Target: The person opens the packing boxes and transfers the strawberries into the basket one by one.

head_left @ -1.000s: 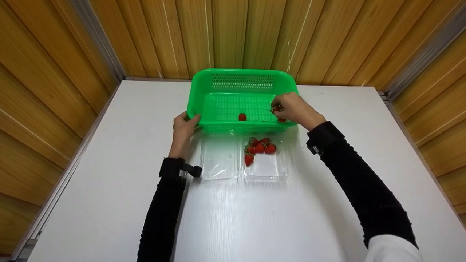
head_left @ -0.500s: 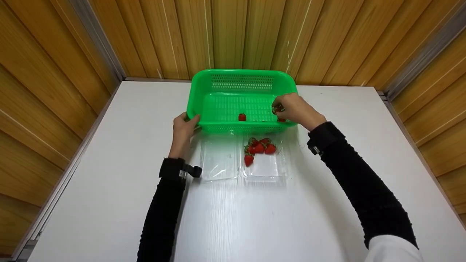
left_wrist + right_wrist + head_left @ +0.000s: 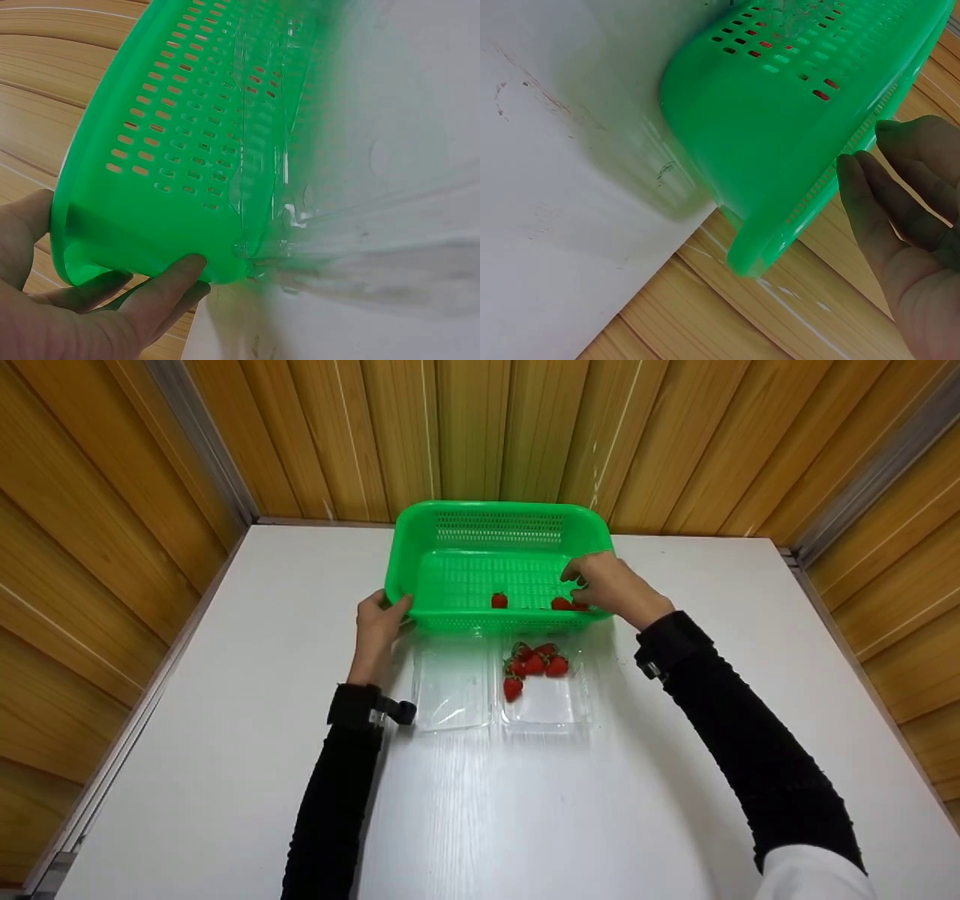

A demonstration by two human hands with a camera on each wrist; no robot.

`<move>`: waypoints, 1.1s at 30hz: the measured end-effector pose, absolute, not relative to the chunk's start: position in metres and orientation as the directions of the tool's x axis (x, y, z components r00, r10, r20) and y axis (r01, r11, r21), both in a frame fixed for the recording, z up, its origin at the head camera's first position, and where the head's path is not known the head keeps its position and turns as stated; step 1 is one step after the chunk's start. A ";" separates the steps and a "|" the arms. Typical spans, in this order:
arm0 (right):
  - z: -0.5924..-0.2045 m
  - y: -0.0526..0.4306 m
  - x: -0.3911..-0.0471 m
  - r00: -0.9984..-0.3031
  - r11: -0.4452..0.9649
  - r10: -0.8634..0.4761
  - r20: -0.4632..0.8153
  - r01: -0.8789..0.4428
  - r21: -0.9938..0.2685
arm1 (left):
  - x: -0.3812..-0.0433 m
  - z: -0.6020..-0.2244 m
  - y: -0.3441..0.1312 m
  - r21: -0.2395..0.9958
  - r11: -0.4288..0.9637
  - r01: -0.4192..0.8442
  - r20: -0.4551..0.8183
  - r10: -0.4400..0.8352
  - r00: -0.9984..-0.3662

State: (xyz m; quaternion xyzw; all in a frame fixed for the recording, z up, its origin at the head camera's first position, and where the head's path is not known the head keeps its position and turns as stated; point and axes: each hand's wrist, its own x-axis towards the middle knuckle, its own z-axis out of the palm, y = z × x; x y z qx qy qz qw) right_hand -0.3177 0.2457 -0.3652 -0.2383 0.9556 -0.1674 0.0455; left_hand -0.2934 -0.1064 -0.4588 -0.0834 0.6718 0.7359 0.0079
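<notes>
A green plastic basket [image 3: 499, 615] stands at the back of the table. My left hand [image 3: 379, 622] grips its near left corner, thumb over the rim and fingers [image 3: 161, 300] against the outer wall. My right hand [image 3: 611, 589] is over the basket's right end, fingers bent and apart from the thumb, with nothing seen between them in the right wrist view. Just below it lie a strawberry [image 3: 561, 604] and another one partly hidden by the thumb. One more strawberry [image 3: 499, 601] lies near the middle of the basket's front wall.
In front of the basket lies an unfolded clear plastic box [image 3: 547, 727]. Its right half holds several strawberries [image 3: 534, 664]; its lid half [image 3: 454, 690] is on the left. Wood-patterned walls [image 3: 472, 435] enclose the white table [image 3: 480, 810].
The right fingers have loosened and the strawberry that was between them now lies in the basket below. The left hand and the basket have stayed almost still.
</notes>
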 end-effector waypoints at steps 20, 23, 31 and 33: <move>-0.386 0.198 -0.240 -0.664 0.615 -0.745 0.065 -0.720 -0.322 | -0.295 -0.458 -0.106 0.989 -0.063 -0.131 -0.138 -0.113 -0.984; -0.394 0.193 -0.232 -0.629 0.588 -0.776 0.042 -0.746 -0.314 | -0.295 -0.458 -0.107 0.989 -0.063 -0.134 -0.141 -0.110 -0.984; -0.420 0.188 -0.226 -0.531 0.517 -0.846 -0.040 -0.800 -0.306 | -0.295 -0.460 -0.107 0.985 -0.112 -0.128 -0.141 -0.114 -0.983; -0.423 0.186 -0.224 -0.531 0.517 -0.846 -0.040 -0.801 -0.300 | -0.294 -0.460 -0.108 0.984 -0.120 -0.128 -0.142 -0.113 -0.983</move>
